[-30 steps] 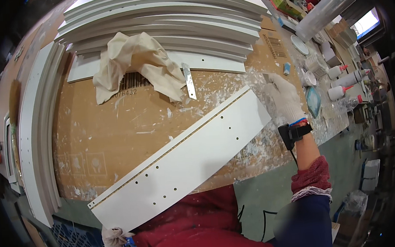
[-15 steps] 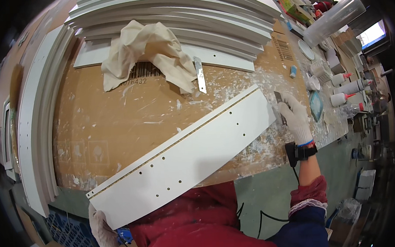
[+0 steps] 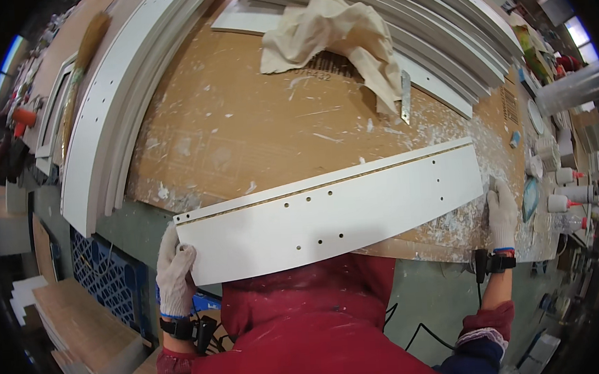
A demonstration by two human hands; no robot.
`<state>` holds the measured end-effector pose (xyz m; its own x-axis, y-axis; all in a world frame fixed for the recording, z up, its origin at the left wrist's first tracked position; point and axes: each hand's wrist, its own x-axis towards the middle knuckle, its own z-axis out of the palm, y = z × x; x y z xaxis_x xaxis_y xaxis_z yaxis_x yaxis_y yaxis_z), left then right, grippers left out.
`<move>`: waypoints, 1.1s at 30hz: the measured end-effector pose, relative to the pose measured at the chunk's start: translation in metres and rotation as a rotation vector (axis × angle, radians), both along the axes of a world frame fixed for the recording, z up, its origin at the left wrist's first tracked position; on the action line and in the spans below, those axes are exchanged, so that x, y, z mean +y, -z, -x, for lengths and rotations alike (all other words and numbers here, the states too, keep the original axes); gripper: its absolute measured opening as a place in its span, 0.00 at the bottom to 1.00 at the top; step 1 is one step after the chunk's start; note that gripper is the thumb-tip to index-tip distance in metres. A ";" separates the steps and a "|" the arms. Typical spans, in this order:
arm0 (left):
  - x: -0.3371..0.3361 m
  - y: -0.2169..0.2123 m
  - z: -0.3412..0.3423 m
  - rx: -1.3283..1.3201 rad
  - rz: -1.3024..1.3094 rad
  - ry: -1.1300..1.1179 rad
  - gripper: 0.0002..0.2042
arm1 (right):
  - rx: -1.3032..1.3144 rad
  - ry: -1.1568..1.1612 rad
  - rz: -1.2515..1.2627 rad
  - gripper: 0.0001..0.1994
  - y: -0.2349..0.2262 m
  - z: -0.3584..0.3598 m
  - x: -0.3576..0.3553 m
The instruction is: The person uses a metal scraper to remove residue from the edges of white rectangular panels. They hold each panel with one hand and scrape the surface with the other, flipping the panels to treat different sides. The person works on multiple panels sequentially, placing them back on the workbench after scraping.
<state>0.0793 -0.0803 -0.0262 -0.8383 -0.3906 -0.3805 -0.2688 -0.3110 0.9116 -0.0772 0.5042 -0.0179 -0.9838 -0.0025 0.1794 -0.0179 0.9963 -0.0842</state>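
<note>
Head view: a long white drilled panel (image 3: 335, 215) lies across the near edge of the cardboard-covered desk (image 3: 242, 142). The gloved left hand (image 3: 174, 270) is closed around its left end; the gloved right hand (image 3: 501, 212) grips its right end, fingers wrapped. A crumpled cloth (image 3: 335, 34) lies beyond, beside stacked white boards (image 3: 398, 9).

White panel (image 3: 342, 215): long, flat, rectangular board with a pale raw strip along its far edge and small drilled holes scattered over its face. It is held level, face up, at the near edge of the cardboard-covered workbench (image 3: 242, 142), its left end overhanging the bench, each short end gripped by a gloved hand.
</note>
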 end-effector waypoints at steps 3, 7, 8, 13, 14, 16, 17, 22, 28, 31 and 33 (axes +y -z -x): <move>-0.006 0.004 -0.013 -0.006 -0.028 -0.032 0.33 | -0.153 0.075 0.160 0.15 -0.018 0.010 -0.031; -0.008 0.001 -0.016 -0.060 -0.153 0.101 0.29 | -0.219 0.117 0.369 0.16 -0.029 0.030 -0.044; -0.006 0.001 -0.015 -0.081 -0.180 0.103 0.26 | -0.158 0.096 0.225 0.16 -0.029 0.039 -0.039; -0.001 0.006 -0.011 -0.206 -0.280 0.164 0.18 | 0.033 -0.079 -0.093 0.20 -0.066 0.069 -0.110; 0.000 0.005 -0.012 -0.204 -0.306 0.154 0.18 | 0.052 -0.231 -0.035 0.24 -0.068 0.077 -0.132; -0.001 0.006 -0.015 -0.205 -0.357 0.137 0.18 | 0.056 -0.472 0.065 0.30 -0.073 0.099 -0.185; -0.002 0.008 -0.015 -0.195 -0.367 0.124 0.18 | 0.044 -0.563 0.106 0.33 -0.077 0.111 -0.216; -0.003 0.025 -0.018 -0.250 -0.370 0.029 0.17 | 0.139 -0.688 0.017 0.34 -0.051 0.179 -0.320; 0.002 0.018 -0.011 -0.259 -0.347 0.037 0.17 | -0.324 -0.588 -0.064 0.19 -0.046 0.222 -0.350; 0.000 0.012 -0.007 -0.276 -0.351 0.054 0.16 | -0.161 -0.552 0.148 0.10 -0.079 0.201 -0.351; 0.001 0.013 -0.014 -0.292 -0.346 0.020 0.16 | -0.293 -0.372 0.731 0.12 -0.126 0.170 -0.348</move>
<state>0.0928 -0.0793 -0.0389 -0.6827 -0.1836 -0.7073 -0.5080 -0.5765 0.6400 -0.2468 0.1565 0.1079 -0.9486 -0.3164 0.0013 -0.2092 0.6242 -0.7528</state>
